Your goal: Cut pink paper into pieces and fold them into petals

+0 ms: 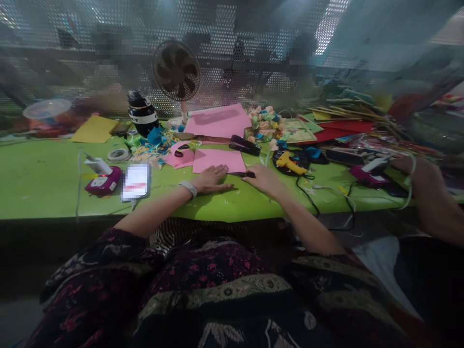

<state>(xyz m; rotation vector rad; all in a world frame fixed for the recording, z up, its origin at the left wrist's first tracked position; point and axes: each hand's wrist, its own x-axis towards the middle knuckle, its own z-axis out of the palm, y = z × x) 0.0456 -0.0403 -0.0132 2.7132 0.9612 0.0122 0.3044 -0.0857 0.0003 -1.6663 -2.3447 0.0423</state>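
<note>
A pink paper sheet (219, 158) lies flat on the green table in front of me. My left hand (212, 180) rests on its lower edge, palm down with the fingers stretched out. Beside it, my right hand (264, 180) is closed around the end of a slim dark tool (239, 174), which lies along the sheet's lower right edge; its exact kind is too small to make out. A black stapler (245, 145) sits just behind the sheet. To its left is a cut pink piece (180, 158) with a black loop on it.
A yellow glue gun (290, 163) lies on a black round base to the right. Left are a lit phone (135, 181), a purple power socket (103, 181) and a tape roll (118, 154). Behind stand a fan (176, 70) and a bottle (142, 116). Another person's arm (431, 193) reaches in at right.
</note>
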